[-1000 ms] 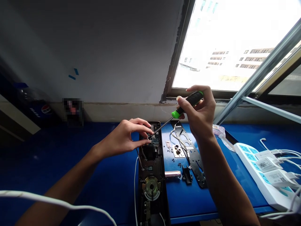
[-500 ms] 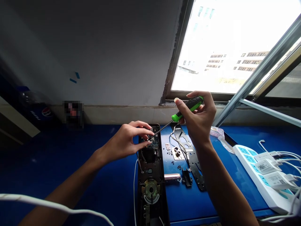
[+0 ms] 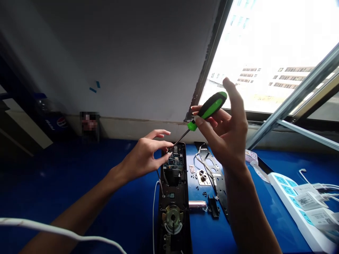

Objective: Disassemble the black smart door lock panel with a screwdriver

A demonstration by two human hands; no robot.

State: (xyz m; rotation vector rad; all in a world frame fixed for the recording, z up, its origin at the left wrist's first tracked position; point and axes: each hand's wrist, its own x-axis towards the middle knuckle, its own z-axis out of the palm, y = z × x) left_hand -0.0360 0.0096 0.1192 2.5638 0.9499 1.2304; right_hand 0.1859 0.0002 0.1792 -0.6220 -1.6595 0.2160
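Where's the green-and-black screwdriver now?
Head view, just right of centre: the screwdriver is in the right hand, shaft slanting down-left to the left hand's fingertips, by the circuit board.

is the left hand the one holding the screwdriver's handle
No, the right hand holds the green and black screwdriver by its handle, while the left hand is down by the shaft's lower end.
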